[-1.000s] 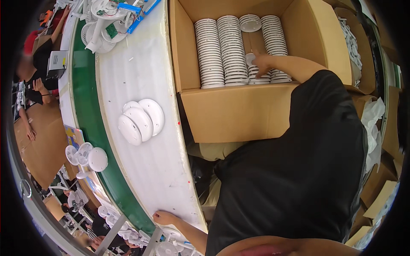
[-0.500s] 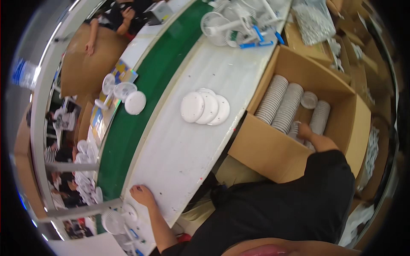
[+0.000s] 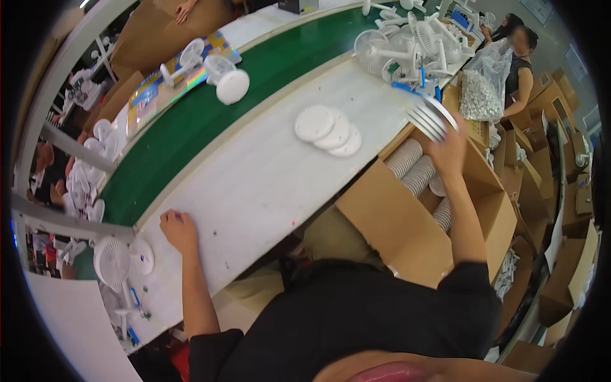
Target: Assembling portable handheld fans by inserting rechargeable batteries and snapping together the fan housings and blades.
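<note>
Several white round plastic covers (image 3: 425, 122) are fanned out edge-on in my right hand (image 3: 450, 151), raised above the table's far right edge and smeared by motion. Below that hand, an open cardboard box (image 3: 394, 219) holds rows of stacked white covers (image 3: 418, 176). On the white table (image 3: 254, 184), three overlapping round white discs (image 3: 330, 130) lie flat. My left hand (image 3: 180, 230) rests at the table's left part with its fingers curled in; a small dark spot shows between them, too small to name. Beside it stands a white fan (image 3: 113, 261) with a round base.
A green conveyor belt (image 3: 191, 140) runs along the table's far side, carrying a small white fan (image 3: 230, 83). Fan parts with blue pieces (image 3: 407, 51) pile up at the far right. Past the box, a person stands near a clear bag of small white parts (image 3: 482, 95).
My right hand has come up out of the box with several covers in it and moved to the far side. The view has turned; my left hand keeps to the table.
</note>
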`<state>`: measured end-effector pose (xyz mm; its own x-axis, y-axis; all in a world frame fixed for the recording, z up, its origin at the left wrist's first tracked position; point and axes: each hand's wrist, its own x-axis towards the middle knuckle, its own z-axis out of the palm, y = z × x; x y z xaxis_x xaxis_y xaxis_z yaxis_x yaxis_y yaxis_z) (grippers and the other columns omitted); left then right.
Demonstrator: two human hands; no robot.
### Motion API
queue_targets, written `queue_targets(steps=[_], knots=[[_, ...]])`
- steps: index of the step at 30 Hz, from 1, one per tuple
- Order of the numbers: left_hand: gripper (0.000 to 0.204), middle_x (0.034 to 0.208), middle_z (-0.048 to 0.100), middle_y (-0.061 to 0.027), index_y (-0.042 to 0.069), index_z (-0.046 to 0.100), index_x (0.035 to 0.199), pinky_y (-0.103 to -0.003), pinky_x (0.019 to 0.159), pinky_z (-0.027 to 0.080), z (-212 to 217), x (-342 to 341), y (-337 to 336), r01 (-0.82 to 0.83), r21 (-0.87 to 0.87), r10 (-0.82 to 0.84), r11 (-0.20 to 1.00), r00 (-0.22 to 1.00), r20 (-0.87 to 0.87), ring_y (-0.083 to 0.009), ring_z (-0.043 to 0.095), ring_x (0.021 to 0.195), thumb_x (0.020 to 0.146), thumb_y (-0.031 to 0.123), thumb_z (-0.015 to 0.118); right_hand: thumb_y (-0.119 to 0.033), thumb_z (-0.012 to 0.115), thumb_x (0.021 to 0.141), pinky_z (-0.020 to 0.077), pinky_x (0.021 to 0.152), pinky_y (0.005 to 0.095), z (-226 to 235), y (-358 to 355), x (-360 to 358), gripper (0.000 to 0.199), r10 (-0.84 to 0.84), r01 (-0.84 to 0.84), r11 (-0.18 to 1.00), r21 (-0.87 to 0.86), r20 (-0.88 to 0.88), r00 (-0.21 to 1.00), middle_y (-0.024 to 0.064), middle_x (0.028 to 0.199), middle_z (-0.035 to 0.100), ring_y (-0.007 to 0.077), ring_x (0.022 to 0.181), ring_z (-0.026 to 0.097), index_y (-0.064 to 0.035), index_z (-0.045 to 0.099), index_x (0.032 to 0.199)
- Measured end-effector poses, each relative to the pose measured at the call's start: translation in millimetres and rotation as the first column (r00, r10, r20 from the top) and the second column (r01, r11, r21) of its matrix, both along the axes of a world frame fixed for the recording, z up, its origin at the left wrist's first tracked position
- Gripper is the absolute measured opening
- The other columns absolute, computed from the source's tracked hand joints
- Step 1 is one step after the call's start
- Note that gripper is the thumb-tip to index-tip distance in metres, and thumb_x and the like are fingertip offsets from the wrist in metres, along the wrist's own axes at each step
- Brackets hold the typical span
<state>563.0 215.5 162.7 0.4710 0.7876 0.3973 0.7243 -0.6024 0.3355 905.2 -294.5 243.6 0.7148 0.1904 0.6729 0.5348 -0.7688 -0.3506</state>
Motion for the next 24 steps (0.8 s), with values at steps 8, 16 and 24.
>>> queue_targets(steps=[8,16,24], knots=[[0.009,0.092,0.059,-0.0115,0.003,0.059,0.084,-0.036,0.080,0.045,-4,9,5,0.053,-0.004,-0.052,0.999,0.984,0.173,-0.0295,0.053,0.087,0.082,0.012,0.057,-0.003,0.066,0.071,0.0418,0.096,0.0461,8,199,31,0.028,0.651,-0.502,0.739,-0.449,0.285,0.704,0.0143,0.135,0.051,0.0348,0.115,0.052,-0.0033,0.065,0.099],[0.008,0.087,0.060,-0.0101,0.003,0.059,0.082,-0.034,0.077,0.045,6,17,-5,0.023,-0.078,-0.010,0.997,0.987,0.163,-0.0268,0.052,0.082,0.082,0.011,0.056,-0.006,0.065,0.077,0.0357,0.105,0.0500,-6,185,-10,0.035,0.671,-0.497,0.441,-0.747,-0.092,0.735,0.0147,0.150,0.033,0.0359,0.131,0.042,-0.0126,0.064,0.112],[0.011,0.083,0.062,-0.0104,0.002,0.061,0.084,-0.033,0.076,0.046,14,25,26,0.091,-0.008,-0.089,0.996,0.984,0.153,-0.0253,0.056,0.078,0.081,0.012,0.056,-0.008,0.069,0.075,0.0336,0.110,0.0502,-16,140,-24,0.047,0.564,-0.576,0.536,-0.617,-0.246,0.788,0.0152,0.145,0.039,0.0364,0.137,0.035,-0.0176,0.063,0.122]])
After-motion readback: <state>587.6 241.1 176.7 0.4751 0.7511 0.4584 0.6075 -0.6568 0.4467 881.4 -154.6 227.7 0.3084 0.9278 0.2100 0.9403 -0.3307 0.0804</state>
